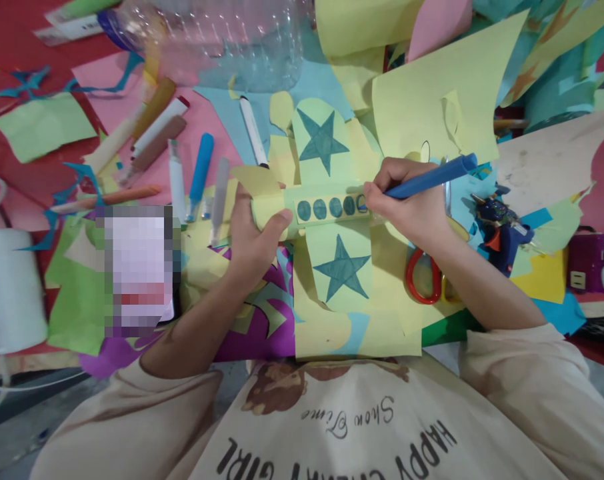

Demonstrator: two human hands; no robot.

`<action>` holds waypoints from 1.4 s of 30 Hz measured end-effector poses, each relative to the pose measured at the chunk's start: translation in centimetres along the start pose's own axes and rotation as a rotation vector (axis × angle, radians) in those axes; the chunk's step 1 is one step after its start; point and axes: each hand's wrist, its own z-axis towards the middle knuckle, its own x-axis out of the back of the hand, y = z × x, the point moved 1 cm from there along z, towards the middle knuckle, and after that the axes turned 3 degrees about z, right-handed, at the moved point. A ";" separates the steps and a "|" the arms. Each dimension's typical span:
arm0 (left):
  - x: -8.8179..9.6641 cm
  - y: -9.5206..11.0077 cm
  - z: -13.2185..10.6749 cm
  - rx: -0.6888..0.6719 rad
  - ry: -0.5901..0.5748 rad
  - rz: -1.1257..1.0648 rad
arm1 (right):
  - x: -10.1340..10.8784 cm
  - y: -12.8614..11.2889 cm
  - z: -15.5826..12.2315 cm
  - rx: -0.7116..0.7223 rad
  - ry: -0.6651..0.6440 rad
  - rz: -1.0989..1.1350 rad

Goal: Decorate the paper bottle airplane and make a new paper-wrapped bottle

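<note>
Your left hand point(255, 230) is clamped around the paper tube point(312, 208) of the paper plane, and your right hand point(407, 200) grips a blue marker point(432, 179), its tip on the tube's row of dots between your hands. Red scissors point(422, 277) lie under your right wrist.

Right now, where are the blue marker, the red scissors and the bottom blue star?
Blue marker pen point(439, 175): head view, middle of its barrel.
Red-handled scissors point(410, 279): head view, red handle loop.
Lower blue drawn star point(343, 270): head view, star's centre.
</note>
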 end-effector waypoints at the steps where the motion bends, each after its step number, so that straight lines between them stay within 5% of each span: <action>1: 0.0 0.0 0.0 0.000 -0.005 0.004 | 0.0 0.0 0.0 0.009 -0.006 -0.001; 18: -0.1 0.7 0.2 0.022 -0.003 -0.002 | 0.1 0.5 0.4 0.004 0.100 0.091; 42: -0.2 0.1 0.1 0.016 0.019 -0.012 | 0.1 0.5 0.2 0.035 0.006 -0.004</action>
